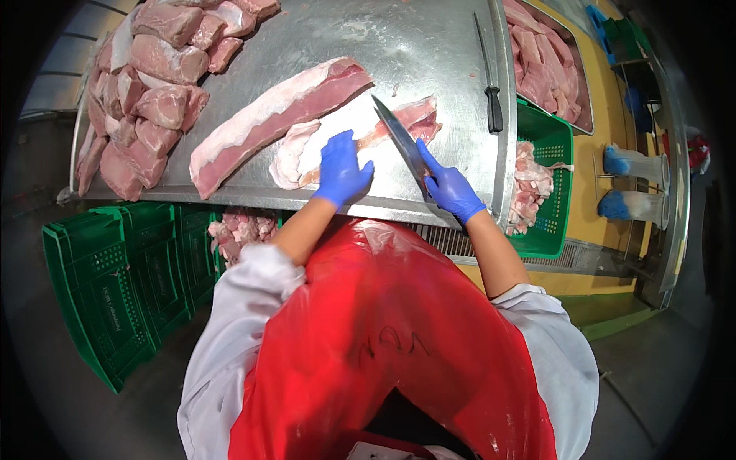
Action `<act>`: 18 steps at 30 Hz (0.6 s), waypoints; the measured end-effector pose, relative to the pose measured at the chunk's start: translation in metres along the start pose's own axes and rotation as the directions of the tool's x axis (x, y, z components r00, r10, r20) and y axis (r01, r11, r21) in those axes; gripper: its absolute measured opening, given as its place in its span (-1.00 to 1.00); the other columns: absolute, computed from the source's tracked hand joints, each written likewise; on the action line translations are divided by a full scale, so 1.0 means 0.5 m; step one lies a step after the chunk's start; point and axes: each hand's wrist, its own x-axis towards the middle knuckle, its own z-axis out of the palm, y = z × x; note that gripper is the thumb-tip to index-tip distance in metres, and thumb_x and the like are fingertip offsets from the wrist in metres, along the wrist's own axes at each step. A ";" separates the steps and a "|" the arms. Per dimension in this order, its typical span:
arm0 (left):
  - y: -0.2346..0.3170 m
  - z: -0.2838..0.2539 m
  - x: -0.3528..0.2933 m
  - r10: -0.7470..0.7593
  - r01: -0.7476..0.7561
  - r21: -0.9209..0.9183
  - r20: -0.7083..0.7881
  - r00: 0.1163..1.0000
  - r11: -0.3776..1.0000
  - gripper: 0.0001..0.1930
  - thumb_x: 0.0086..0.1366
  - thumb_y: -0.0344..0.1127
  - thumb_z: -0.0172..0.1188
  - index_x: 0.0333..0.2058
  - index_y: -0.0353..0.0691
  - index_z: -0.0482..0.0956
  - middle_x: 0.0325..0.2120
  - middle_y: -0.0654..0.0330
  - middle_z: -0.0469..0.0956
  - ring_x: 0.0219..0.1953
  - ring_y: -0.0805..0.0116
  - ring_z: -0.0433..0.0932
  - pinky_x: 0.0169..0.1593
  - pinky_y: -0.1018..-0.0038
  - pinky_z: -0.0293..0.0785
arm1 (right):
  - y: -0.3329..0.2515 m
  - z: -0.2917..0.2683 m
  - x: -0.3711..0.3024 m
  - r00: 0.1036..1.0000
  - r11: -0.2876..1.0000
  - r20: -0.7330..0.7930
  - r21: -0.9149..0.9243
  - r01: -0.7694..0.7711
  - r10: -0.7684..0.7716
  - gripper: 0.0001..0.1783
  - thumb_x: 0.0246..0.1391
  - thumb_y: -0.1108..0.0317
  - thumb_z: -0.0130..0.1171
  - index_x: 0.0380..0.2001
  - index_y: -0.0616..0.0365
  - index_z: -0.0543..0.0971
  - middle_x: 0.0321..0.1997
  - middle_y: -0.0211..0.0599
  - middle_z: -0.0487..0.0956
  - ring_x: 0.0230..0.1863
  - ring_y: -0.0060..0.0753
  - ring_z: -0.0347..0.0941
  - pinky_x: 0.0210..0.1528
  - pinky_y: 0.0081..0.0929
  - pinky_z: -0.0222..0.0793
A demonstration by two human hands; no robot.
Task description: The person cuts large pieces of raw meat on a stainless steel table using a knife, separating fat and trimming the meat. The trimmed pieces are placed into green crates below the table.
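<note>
My left hand (343, 170), in a blue glove, lies with its fingers stretched over a pale strip of fat with pink meat (418, 116) on the steel table. In my gloved right hand (452, 190) is a knife (405, 144), its long blade slanting up and left across that strip. The index finger points along the blade, and the handle is mostly hidden in the grip. Beyond my left hand a long piece of pork loin (280, 126), white fat along one side, rests diagonally on the table.
Pork pieces (165, 57) are heaped at the table's left. A second knife (494, 107) lies near its right edge. Beyond that edge are a steel tub of meat strips (586, 100) and a green crate (563, 195) holding trimmings. More green crates (100, 284) stand below left.
</note>
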 end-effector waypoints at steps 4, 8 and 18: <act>0.012 0.046 0.070 -0.099 0.018 0.277 0.280 0.955 0.961 -0.73 0.22 -0.37 0.12 -0.11 -0.32 0.52 -0.12 -0.09 0.49 -0.05 0.04 0.49 0.08 0.08 0.38 | 0.001 -0.005 -0.016 0.980 0.989 0.176 -0.126 -0.072 0.094 -0.06 0.21 0.40 0.01 0.55 -0.38 -0.14 -0.31 0.26 0.63 -0.28 0.30 0.60 -0.11 0.09 0.48; 0.035 0.067 0.044 -0.026 -0.070 0.295 0.311 0.950 0.953 -0.80 0.20 -0.43 0.09 -0.20 -0.30 0.54 -0.15 -0.08 0.48 -0.14 0.07 0.51 -0.08 0.14 0.49 | -0.005 0.029 0.029 0.985 0.966 0.146 -0.255 -0.051 0.091 0.00 0.15 0.51 -0.02 0.55 -0.42 -0.16 -0.25 0.24 0.64 -0.23 0.27 0.61 -0.09 0.04 0.51; 0.012 0.035 0.008 -0.407 0.439 -0.169 0.191 0.893 0.882 -0.81 0.29 -0.47 0.05 -0.13 -0.37 0.45 -0.17 -0.33 0.50 -0.13 -0.35 0.55 -0.05 -0.07 0.46 | 0.006 0.074 0.183 0.994 0.965 -0.013 -0.240 0.102 -0.108 -0.05 0.19 0.55 -0.11 0.54 -0.50 -0.09 -0.13 0.25 0.63 -0.19 0.24 0.62 -0.02 0.01 0.51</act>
